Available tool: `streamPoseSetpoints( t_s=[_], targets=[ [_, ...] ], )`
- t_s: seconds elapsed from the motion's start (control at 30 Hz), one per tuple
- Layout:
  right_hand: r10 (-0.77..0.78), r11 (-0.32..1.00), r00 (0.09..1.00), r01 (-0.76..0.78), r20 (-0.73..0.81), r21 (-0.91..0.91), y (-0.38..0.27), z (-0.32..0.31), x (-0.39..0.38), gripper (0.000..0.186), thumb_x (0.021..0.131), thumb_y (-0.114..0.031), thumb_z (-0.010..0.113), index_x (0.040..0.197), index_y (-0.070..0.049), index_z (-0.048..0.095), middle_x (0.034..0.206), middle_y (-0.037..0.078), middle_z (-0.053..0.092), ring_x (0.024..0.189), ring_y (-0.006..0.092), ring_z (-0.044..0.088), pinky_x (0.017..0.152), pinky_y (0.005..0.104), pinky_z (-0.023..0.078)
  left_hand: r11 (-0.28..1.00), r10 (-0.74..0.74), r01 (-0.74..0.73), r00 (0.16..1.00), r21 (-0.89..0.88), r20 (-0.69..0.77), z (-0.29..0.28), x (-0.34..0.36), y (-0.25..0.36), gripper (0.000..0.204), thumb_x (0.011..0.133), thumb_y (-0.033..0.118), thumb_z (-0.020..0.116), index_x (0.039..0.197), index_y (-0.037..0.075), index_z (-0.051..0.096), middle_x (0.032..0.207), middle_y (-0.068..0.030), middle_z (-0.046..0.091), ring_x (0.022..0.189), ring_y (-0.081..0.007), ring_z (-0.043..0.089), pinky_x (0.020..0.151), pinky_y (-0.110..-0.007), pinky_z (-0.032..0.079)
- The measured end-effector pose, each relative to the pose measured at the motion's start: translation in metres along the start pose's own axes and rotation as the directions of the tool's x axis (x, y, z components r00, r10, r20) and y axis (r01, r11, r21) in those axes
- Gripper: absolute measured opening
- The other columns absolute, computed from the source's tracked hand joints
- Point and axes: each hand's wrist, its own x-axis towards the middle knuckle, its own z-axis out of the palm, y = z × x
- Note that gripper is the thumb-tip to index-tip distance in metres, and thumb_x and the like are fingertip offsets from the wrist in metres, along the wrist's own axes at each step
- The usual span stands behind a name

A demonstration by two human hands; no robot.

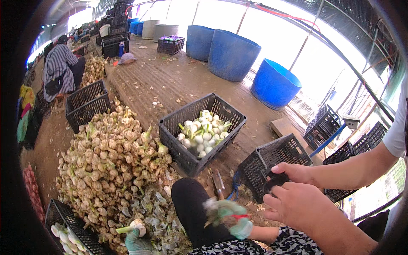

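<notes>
At the bottom, my left hand (139,245), in a greenish knit glove, is closed on a garlic bulb (137,227) whose green stem points left. My right hand (231,216), in a pale green glove with a red band at the wrist, is smeared by motion over my dark-clad knee (191,208); whether it holds anything does not show. Dry papery skins (163,221) lie between my hands. Beyond them rises a big heap of unpeeled garlic bulbs (106,161). Ahead stands a black crate (180,157) with clean white bulbs (206,129).
Another person's bare hands (293,187) reach in from the right with a dark object, beside a black crate (276,155). A metal-bladed tool (218,183) lies on the ground. A crate of white bulbs (76,225) stands at lower left. Blue tubs (233,53) line the back; a person (61,68) sits far left.
</notes>
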Motion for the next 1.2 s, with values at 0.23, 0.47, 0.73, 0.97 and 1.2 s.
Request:
streamPoseSetpoints(
  t_s=[0.23,0.47,0.73,0.97,1.2],
  targets=[
    [0.020,-0.129,0.999,0.044,0.042,-0.991,-0.138,0.036,-0.040,0.026,0.077,-0.007,0.050,0.102,-0.004,0.047,0.092,0.009,0.051,0.080,0.0182,0.052,0.071,0.0291,0.041,0.995,0.097,-0.091,0.970,0.037,-0.225,-0.025,0.022,-0.015,0.031,0.066,0.013,0.066,0.090,0.004,0.050,0.071,-0.0025,0.050,0.064,-0.0145,0.050,0.056,-0.026,0.044],
    [0.365,-0.757,0.920,0.204,-0.142,-0.621,-0.195,0.084,-0.042,0.028,0.071,-0.006,0.053,0.097,-0.007,0.044,0.075,0.005,0.052,0.063,0.0165,0.052,0.057,0.0287,0.043,0.992,0.124,-0.120,0.918,0.033,-0.377,-0.023,0.018,-0.015,0.034,0.066,0.010,0.065,0.097,0.004,0.051,0.078,-0.0054,0.055,0.067,-0.0188,0.057,0.056,-0.031,0.051],
    [0.379,-0.736,0.923,0.261,-0.061,-0.625,-0.187,0.097,-0.043,0.012,0.068,-0.012,0.052,0.079,-0.010,0.047,0.069,0.004,0.051,0.065,0.0172,0.051,0.061,0.0287,0.041,0.994,0.105,-0.106,0.908,0.019,-0.406,-0.028,0.024,-0.018,0.029,0.068,0.008,0.062,0.095,0.003,0.052,0.075,-0.0038,0.055,0.064,-0.0158,0.055,0.056,-0.029,0.050],
    [0.367,-0.722,0.930,0.303,0.027,-0.622,-0.175,0.099,-0.046,0.007,0.067,-0.017,0.050,0.062,-0.012,0.051,0.066,0.002,0.050,0.070,0.0181,0.050,0.066,0.0288,0.039,0.997,0.083,-0.069,0.881,0.046,-0.466,-0.024,0.023,-0.020,0.028,0.069,0.010,0.059,0.095,0.004,0.051,0.072,-0.0034,0.053,0.060,-0.0152,0.053,0.057,-0.027,0.049],
    [0.377,-0.760,0.926,0.328,0.031,-0.561,-0.149,0.076,-0.043,0.006,0.067,-0.015,0.049,0.062,-0.012,0.049,0.064,0.003,0.050,0.067,0.0186,0.050,0.064,0.0292,0.039,0.994,0.103,-0.106,0.935,0.011,-0.339,-0.049,0.034,-0.024,0.026,0.068,0.006,0.056,0.093,0.004,0.051,0.072,-0.0030,0.052,0.059,-0.0150,0.052,0.054,-0.028,0.047]
  ],
)
